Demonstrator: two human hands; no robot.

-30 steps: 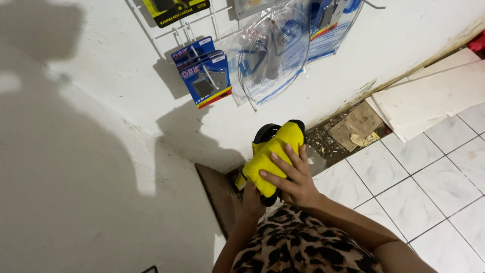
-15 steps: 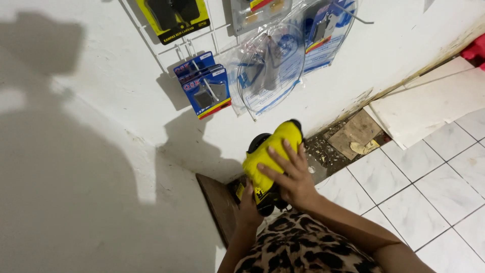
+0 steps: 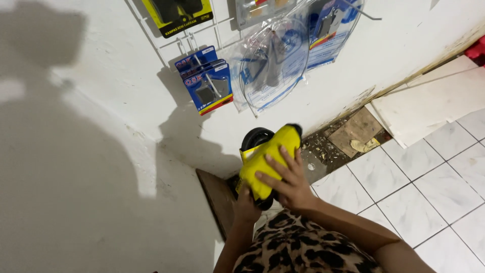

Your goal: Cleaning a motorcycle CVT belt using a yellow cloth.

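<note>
1. A yellow cloth (image 3: 265, 159) lies draped over a round black part (image 3: 255, 139), low against the white wall (image 3: 101, 101) and just above the floor; only the part's upper rim and a dark edge under the cloth show, so its kind cannot be told.
2. The right hand (image 3: 285, 182) rests flat on the cloth; its fingers are spread wide and press the cloth down onto the black part, gripping nothing else.
3. The left hand (image 3: 246, 205) sits below the cloth at the lower edge of the black part; its fingers are hidden behind that edge, so whether they are closed or loose cannot be told.
4. A sleeve or lap in leopard print (image 3: 298, 247) fills the bottom of the view, beneath both forearms.
5. A dark brown board (image 3: 218, 202) leans just left of the left hand, at the foot of the wall.
6. White marbled floor tiles (image 3: 419, 187) run to the right; a broken patch with rubble (image 3: 348, 136) lies along the wall base, just right of the cloth.
7. A loose white slab (image 3: 434, 101) rests beyond the rubble.
8. Above the cloth, well apart from it, hang a blue carded packet (image 3: 207, 88), a clear plastic bag (image 3: 273, 65) and a yellow-and-black packet (image 3: 177, 15).
</note>
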